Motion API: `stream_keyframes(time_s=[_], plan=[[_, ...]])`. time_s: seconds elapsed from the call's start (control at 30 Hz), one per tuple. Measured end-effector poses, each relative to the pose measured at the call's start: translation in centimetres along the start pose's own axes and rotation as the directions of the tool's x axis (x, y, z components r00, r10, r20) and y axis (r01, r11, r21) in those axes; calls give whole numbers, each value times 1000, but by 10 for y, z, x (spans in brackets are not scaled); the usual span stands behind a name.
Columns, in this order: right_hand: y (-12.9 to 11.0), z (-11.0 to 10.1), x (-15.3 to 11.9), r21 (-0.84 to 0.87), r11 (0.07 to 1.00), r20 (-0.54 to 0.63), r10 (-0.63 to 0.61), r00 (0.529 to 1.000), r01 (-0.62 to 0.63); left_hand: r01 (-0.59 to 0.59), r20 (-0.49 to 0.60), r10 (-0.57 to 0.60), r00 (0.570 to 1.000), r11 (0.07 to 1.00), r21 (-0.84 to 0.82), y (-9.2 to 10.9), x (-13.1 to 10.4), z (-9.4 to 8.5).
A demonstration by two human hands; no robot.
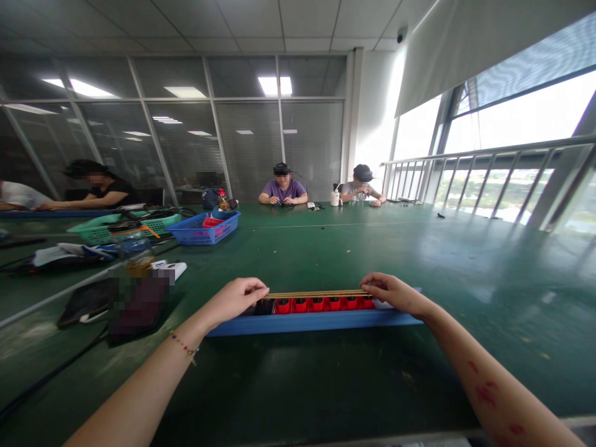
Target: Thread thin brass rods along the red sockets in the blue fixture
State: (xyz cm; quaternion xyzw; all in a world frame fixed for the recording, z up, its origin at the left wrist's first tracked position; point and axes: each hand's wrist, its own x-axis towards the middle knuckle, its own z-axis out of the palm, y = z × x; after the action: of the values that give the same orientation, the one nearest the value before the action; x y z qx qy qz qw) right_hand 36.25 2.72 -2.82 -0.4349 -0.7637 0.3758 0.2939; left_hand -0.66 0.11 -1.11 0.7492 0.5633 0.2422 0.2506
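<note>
A long blue tray (316, 323) lies crosswise on the green table in front of me. Inside it runs a row of small red boxes (300, 305), with black boxes (265, 307) at the left end. Above the boxes stretch thin yellowish strips (319, 293), seemingly two, side by side; their material is too small to make out. My left hand (235, 299) pinches their left end between thumb and fingertips. At the other end, my right hand (393, 294) is closed on the strips in the same way. Something pale (382, 305) shows in the tray under the right hand.
Left on the green table (316, 397) are a blue basket (205, 231), a green basket (93, 230), a jar with amber liquid (137, 251), a dark phone-like slab (86, 302) and cables. Several people sit around the far and left sides. A railing lines the right.
</note>
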Motion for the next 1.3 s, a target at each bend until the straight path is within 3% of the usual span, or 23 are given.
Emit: stream_keyframes(time_s=[0.23, 0.57, 0.87, 1.07, 1.17, 1.3], plan=[[0, -1, 0, -45, 999, 19, 23, 1000, -22, -21, -6, 22, 1000, 990, 137, -2, 1, -3], [3, -2, 0, -17, 1000, 30, -7, 1000, 8, -43, -32, 50, 998, 979, 200, -2, 1, -1], [1, -5, 0, 0, 999, -13, 35, 999, -35, -104, -40, 112, 993, 981, 161, 4, 0, -2], [0, -4, 0, 49, 998, -37, 36, 999, -34, -68, 45, 64, 997, 995, 77, 2, -1, -3], [3, -4, 1, 76, 997, -90, 30, 996, -24, -60, 46, 57, 997, 997, 52, 2, -2, -3], [12, -8, 5, 138, 990, -267, 25, 963, 13, -72, 17, 72, 997, 997, 39, 2, -1, -3]])
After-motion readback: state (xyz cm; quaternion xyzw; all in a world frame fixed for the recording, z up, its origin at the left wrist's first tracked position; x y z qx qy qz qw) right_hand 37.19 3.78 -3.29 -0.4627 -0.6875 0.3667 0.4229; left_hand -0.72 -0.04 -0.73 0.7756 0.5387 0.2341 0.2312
